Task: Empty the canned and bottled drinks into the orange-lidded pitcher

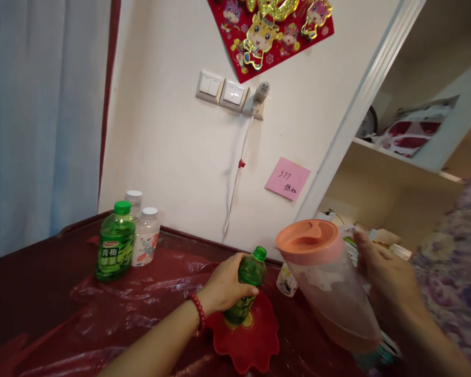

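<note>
My left hand [225, 288], with a red bead bracelet on the wrist, is wrapped round a green bottle [248, 283] with a green cap. The bottle leans a little and its base rests on a red flower-shaped plate [255, 340]. My right hand [384, 272] grips the far side of a clear plastic pitcher [329, 293] with an orange lid [308, 238], held tilted above the table. The pitcher's handle is hidden behind its body.
A second green bottle [115, 243] and two small clear bottles [145, 235] stand at the back left of the dark red table [35, 283], which has crinkled clear plastic on it. A small white bottle [286, 280] stands behind the pitcher. Wall switches, a plugged cable and a pink note are behind; shelves at right.
</note>
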The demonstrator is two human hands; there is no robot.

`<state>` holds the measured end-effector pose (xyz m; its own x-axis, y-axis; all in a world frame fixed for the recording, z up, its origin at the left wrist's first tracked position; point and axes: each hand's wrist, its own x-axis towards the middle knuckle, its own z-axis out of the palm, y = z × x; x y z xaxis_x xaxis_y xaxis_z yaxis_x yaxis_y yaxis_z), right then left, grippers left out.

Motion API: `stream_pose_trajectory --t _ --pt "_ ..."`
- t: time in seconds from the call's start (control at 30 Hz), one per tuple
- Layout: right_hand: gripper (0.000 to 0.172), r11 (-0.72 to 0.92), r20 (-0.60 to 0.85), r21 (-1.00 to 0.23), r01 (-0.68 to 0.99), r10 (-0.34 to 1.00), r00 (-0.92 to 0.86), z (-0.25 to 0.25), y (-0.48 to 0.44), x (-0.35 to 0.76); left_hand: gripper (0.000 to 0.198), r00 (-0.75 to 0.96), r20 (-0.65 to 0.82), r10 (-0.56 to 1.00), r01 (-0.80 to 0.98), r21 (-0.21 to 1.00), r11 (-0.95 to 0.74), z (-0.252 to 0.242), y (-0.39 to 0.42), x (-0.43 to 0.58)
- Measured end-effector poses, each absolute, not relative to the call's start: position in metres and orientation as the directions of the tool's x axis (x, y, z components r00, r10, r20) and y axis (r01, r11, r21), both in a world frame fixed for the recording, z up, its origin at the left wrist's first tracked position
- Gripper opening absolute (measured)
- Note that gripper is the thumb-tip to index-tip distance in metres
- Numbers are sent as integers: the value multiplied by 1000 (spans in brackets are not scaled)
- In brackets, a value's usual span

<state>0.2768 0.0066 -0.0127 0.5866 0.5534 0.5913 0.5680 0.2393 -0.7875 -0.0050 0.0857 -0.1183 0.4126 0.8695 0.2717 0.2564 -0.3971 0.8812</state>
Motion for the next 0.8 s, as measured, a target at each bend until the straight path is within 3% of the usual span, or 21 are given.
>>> stream_pose_trajectory --t 0.13,0.4,0.8 --pt "70 158 605 -751 641 552 573 -3 9 272 62 413 267 870 260 882 -394 -122 86 -4" --pt "59 159 685 -650 743 545 483 12 13 264 64 409 270 872 276 874 -400 -123 86 -4" --pt "71 108 692 -575 811 594 411 17 24 266 66 403 256 879 351 844 -407 -125 86 -4"
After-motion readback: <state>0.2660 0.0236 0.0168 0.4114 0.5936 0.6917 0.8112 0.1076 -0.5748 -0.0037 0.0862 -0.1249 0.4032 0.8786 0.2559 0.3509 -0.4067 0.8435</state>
